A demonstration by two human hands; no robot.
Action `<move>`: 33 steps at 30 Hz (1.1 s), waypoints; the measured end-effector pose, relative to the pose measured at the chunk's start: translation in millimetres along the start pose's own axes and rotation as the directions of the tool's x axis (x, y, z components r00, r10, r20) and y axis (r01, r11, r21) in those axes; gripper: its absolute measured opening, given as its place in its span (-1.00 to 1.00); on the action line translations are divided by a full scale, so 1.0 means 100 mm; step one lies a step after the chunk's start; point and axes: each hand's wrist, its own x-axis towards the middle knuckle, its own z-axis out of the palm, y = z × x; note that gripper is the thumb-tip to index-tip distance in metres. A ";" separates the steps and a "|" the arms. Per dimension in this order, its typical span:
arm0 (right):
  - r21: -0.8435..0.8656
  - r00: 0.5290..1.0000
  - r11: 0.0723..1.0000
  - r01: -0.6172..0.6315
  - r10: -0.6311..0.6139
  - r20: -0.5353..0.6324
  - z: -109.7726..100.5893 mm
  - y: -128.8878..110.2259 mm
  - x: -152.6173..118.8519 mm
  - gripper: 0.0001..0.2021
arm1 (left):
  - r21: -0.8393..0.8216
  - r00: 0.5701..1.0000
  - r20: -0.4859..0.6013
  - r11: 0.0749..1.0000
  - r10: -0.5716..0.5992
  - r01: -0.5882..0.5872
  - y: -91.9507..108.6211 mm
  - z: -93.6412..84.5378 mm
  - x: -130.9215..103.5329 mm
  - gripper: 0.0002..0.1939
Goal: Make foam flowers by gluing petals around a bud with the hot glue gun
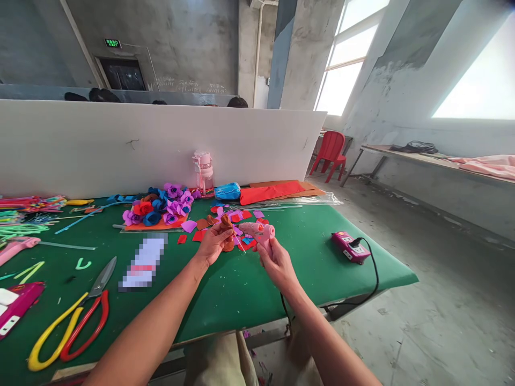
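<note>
Over the green table, my left hand pinches a brown petal-shaped piece. My right hand is wrapped round the handle of a pink glue gun, whose nozzle points left toward the brown piece. A thin stick-like end shows just below the nozzle. Beneath and behind both hands lie scattered red, purple, brown and blue cut pieces. Finished purple, blue and red flowers are heaped behind and left of my left hand.
Large scissors and a blurred-out rectangle lie left. A power strip with a black cable is at the right. At the back stand a pink bottle, a blue packet and a white partition.
</note>
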 end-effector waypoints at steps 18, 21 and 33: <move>0.071 1.000 0.997 -0.014 0.013 0.016 0.02 0.00 0.01 -0.74 | -0.002 1.000 0.020 1.000 -0.001 0.001 -0.01 0.00 0.00 -0.70; 0.075 1.000 0.997 -0.020 0.019 0.006 0.01 -0.01 0.01 -0.74 | -0.008 0.999 0.041 1.000 -0.004 0.005 -0.03 -0.01 0.00 -0.71; 0.165 0.998 0.985 -0.058 0.053 0.035 -0.01 -0.05 -0.01 -0.72 | -0.029 0.997 0.074 1.000 -0.008 0.011 -0.05 -0.05 0.02 -0.73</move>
